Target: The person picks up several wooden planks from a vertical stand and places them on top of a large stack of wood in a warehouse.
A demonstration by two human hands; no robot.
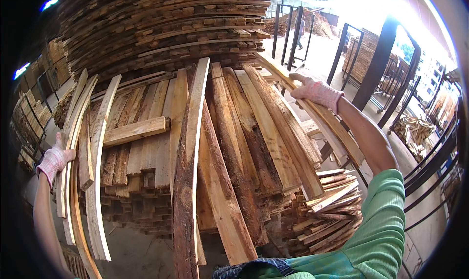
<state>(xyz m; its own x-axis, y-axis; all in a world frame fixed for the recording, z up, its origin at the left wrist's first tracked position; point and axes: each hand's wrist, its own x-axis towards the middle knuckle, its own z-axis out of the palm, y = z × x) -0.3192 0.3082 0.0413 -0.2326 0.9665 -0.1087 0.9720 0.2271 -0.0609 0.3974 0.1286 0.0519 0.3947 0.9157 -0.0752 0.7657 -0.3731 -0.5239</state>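
Observation:
My left hand, in a pale pink knit glove, is closed on the outer edge of several narrow boards at the left. Its thumb lies over them, while the other fingers are partly hidden. Out at the right, my right hand, gloved alike, grips a long board that slants from the far stack toward me. Between my hands, bark-edged planks lie lengthwise on a pile of shorter boards. One long plank with dark bark points toward me, and a short board lies crosswise.
A tall stack of boards rises behind the pile. Black metal frames stand at the right. Below my right arm lies a heap of thin wood strips. Farther back, a person is partly hidden by a frame.

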